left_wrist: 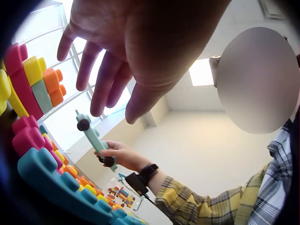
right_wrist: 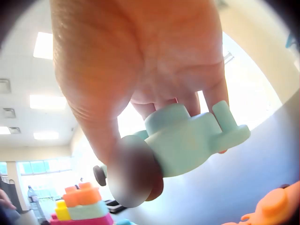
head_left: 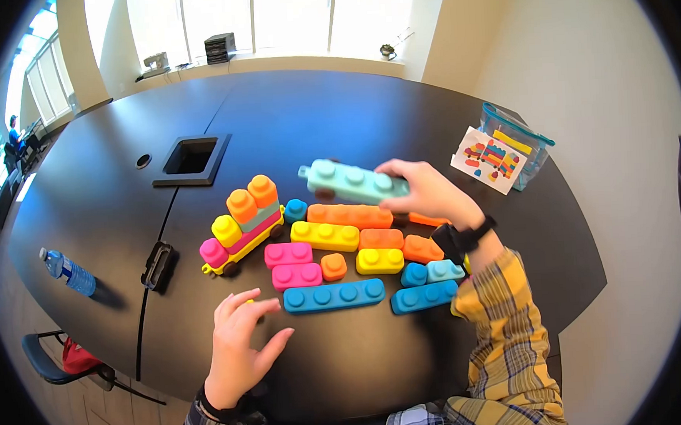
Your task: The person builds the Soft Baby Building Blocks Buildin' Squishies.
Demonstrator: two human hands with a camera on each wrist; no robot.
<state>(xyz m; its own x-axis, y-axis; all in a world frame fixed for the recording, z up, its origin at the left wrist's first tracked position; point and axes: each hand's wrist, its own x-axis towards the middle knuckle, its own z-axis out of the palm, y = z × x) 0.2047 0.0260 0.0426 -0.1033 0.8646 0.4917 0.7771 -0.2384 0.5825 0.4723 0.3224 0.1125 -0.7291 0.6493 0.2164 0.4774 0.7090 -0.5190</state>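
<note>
My right hand (head_left: pixel 432 194) grips one end of a mint-green toy wagon base (head_left: pixel 348 178) with studs and dark wheels. Raised above the blocks, the base has a small coupling tab (right_wrist: pixel 225 117) at its end in the right wrist view. My left hand (head_left: pixel 241 342) is over the near side of the table, fingers relaxed and thumb spread, holding nothing. Beyond it stands a yellow-framed wagon (head_left: pixel 239 252) stacked with pink, yellow and orange blocks. Closest to the left fingertips are a long blue block (head_left: pixel 334 296) and pink blocks (head_left: pixel 296 275).
Loose yellow (head_left: pixel 325 236), orange (head_left: pixel 350 214) and blue blocks (head_left: pixel 424 298) lie in rows mid-table. A picture card (head_left: pixel 489 159) leans on a clear bag (head_left: pixel 534 156) at right. At left are a water bottle (head_left: pixel 69 271), a black case (head_left: pixel 158 267) and a table opening (head_left: pixel 191 156).
</note>
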